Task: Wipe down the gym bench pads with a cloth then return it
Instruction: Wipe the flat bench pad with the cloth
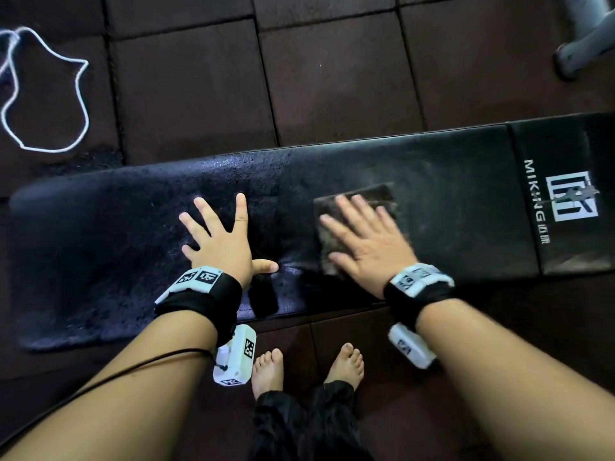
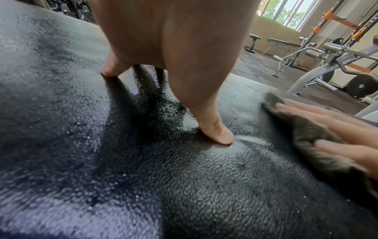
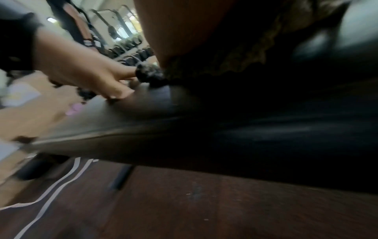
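A long black bench pad (image 1: 116, 261) runs left to right across the head view, its left half beaded with wet droplets (image 2: 184, 186). My left hand (image 1: 219, 237) lies flat on the pad's middle, fingers spread and straight. My right hand (image 1: 366, 241) presses flat on a dark grey-brown cloth (image 1: 376, 194) just to the right, fingers straight over it. The cloth (image 2: 302, 129) shows at the right edge of the left wrist view under blurred fingers (image 2: 337, 127). In the blurred right wrist view the cloth's frayed edge (image 3: 225, 61) sits under my palm.
The pad's right end carries a white MIKING logo (image 1: 565, 197). A white cord (image 1: 43, 94) loops on the dark rubber floor tiles at far left. A grey machine foot (image 1: 579, 51) stands at top right. My bare feet (image 1: 306, 367) are beside the bench. Racks and weight plates (image 2: 337, 64) stand beyond.
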### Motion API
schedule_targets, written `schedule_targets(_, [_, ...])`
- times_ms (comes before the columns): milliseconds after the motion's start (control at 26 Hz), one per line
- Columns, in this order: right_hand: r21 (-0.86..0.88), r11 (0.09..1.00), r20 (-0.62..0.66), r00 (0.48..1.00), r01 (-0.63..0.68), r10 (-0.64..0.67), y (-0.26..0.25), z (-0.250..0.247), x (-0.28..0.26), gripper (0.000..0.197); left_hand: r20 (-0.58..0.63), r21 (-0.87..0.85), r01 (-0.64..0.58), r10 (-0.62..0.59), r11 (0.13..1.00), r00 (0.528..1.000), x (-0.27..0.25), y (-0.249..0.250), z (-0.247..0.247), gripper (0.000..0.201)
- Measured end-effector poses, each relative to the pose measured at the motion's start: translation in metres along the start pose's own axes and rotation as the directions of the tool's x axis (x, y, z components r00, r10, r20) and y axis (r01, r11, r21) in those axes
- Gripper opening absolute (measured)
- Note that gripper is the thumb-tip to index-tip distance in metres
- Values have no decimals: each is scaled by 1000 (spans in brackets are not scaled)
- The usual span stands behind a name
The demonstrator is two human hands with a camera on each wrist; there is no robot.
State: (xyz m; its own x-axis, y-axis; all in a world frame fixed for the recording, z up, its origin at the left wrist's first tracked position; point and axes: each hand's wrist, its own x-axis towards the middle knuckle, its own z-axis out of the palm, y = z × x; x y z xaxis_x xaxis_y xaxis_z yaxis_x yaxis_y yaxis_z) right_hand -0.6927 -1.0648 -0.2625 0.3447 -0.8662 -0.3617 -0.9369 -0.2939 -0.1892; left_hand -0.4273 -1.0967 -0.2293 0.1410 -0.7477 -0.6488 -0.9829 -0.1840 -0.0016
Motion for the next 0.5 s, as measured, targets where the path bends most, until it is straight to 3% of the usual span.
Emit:
schedule_targets(115, [44, 963, 4, 964, -265, 265, 48, -17, 13, 72, 5, -1, 2, -2, 1000, 1000, 2, 1, 2, 145])
schedule_targets(269, [136, 881, -68, 883, -453, 464, 2, -17, 60, 74, 16, -2, 7, -7, 1000, 1000, 3, 0, 2, 144])
schedule_targets(346, [99, 916, -97, 912, -389, 398, -37, 1, 43, 74, 12, 6, 7, -7, 1000, 1000, 2, 1, 1, 144])
schedule_targets(500, [50, 992, -81, 989, -119, 123, -83, 40, -43, 74, 18, -2, 15, -15, 1000, 1000, -1, 3, -1, 141])
